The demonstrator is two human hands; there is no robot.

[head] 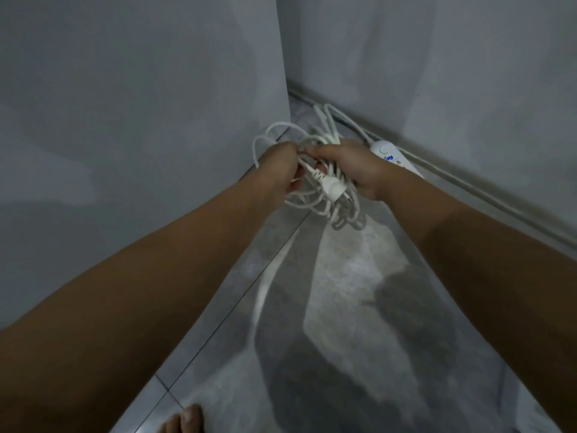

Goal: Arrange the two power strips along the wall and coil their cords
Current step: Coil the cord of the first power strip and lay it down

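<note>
The coiled cord is white, and so is its plug; the power strip is white with a small blue marking; the walls are pale grey with fainter, lighter blotches; the floor tiles are mottled grey and off-white, crossed by thin dark grout lines.

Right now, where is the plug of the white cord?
In the head view, the plug sits centre frame against the cord bundle, between the left hand and the right hand, with the power strip beyond it.
</note>
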